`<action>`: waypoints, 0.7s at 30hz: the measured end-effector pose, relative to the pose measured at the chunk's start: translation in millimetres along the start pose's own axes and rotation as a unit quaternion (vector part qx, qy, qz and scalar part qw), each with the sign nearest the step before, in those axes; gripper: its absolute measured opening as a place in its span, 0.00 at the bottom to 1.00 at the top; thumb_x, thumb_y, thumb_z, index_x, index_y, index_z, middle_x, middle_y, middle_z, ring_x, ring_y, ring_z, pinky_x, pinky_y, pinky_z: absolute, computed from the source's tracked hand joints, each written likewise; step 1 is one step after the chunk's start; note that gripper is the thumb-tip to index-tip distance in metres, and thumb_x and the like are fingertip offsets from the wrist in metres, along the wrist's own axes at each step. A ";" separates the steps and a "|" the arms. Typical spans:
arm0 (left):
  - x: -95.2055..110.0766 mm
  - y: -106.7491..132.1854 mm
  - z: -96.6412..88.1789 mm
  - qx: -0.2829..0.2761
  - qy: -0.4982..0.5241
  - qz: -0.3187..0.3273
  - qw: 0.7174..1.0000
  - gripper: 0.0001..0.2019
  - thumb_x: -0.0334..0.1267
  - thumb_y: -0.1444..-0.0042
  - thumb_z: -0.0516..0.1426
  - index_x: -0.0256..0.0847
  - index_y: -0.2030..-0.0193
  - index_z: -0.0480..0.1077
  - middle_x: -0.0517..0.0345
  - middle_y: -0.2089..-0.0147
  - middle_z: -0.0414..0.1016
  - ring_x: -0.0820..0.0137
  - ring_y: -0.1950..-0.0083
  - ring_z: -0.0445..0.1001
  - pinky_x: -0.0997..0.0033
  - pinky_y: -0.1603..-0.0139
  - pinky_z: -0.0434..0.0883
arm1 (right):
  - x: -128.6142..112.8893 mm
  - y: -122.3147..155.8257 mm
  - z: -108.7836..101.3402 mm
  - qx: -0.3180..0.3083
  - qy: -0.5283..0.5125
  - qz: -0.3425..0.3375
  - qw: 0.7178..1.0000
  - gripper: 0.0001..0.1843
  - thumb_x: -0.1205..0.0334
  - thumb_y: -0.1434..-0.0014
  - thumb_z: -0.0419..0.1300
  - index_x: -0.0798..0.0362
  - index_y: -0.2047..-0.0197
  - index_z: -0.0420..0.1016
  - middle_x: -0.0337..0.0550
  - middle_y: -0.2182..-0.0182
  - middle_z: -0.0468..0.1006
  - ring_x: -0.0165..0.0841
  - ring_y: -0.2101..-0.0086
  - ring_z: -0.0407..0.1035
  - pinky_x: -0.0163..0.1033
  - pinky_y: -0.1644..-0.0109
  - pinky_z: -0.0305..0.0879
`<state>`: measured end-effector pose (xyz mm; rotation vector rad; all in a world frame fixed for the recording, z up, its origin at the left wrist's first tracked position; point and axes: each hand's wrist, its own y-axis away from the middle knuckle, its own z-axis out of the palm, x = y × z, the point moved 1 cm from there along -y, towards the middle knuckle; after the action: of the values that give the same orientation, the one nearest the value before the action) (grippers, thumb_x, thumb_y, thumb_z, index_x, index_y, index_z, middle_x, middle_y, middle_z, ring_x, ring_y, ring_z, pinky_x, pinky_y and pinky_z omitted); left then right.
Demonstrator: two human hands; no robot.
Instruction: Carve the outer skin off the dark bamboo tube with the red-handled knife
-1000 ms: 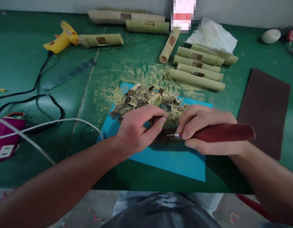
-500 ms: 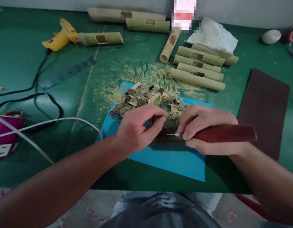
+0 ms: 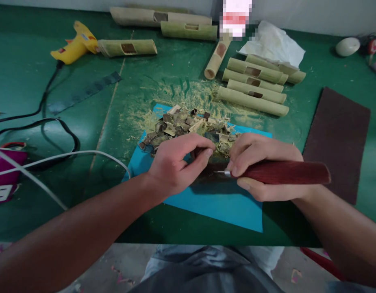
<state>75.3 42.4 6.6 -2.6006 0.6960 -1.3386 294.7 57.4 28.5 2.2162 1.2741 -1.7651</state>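
The gun (image 3: 76,44) lay beyond the sheet (image 3: 224,209) and to its left. Nearer, the cord (image 3: 93,152) ran to the sheet's left edge, close to the left arm (image 3: 108,215), and was best kept from snagging it.

Over the sheet's middle the person's left hand (image 3: 177,165) was curled, thumb and forefinger tips together; whether they pinched anything could not be told. It needed to bear down steadily, out of the point's line. The chips (image 3: 181,126) were heaped on the sheet's far part, just beyond that hand, and were better kept from slipping under the work. Between the hands, over the sheet, was a dark patch (image 3: 210,179), perhaps the piece in work, perhaps partly shadow. The tip (image 3: 218,172) of the tool (image 3: 285,172) pointed left across it; contact could not be made out. Short, light strokes seemed wisest, since a slip would have run toward the left hand.

The tubes (image 3: 251,105) lay beyond the sheet's right part. Over its right edge the right hand (image 3: 265,150) was clamped on the tool, fingers near the collar, a hold that suited fine control. The mat (image 3: 338,142) lay right of the sheet.
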 end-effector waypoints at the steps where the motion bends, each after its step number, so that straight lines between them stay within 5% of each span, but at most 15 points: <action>1: -0.2 -0.4 0.1 0.001 0.000 -0.006 1.000 0.07 0.36 0.33 0.57 0.45 0.60 0.77 0.58 0.64 0.84 0.69 0.64 0.82 0.69 0.61 0.78 | 0.2 0.2 0.5 0.003 0.003 0.005 1.000 0.08 0.68 0.43 0.68 0.46 0.63 0.76 0.37 0.67 0.82 0.31 0.64 0.78 0.39 0.55 0.76; 21: -0.9 -2.8 -0.9 -0.006 -0.002 -0.014 1.000 0.07 0.37 0.34 0.58 0.47 0.61 0.78 0.59 0.61 0.86 0.66 0.61 0.83 0.66 0.57 0.81 | 11.4 1.8 0.3 0.050 -0.057 -0.001 0.997 0.08 0.67 0.42 0.68 0.46 0.68 0.74 0.38 0.68 0.80 0.32 0.67 0.76 0.42 0.59 0.75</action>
<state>75.1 45.3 7.4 -2.6306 0.6705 -1.3402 295.8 62.5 18.2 2.1273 1.1918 -1.9659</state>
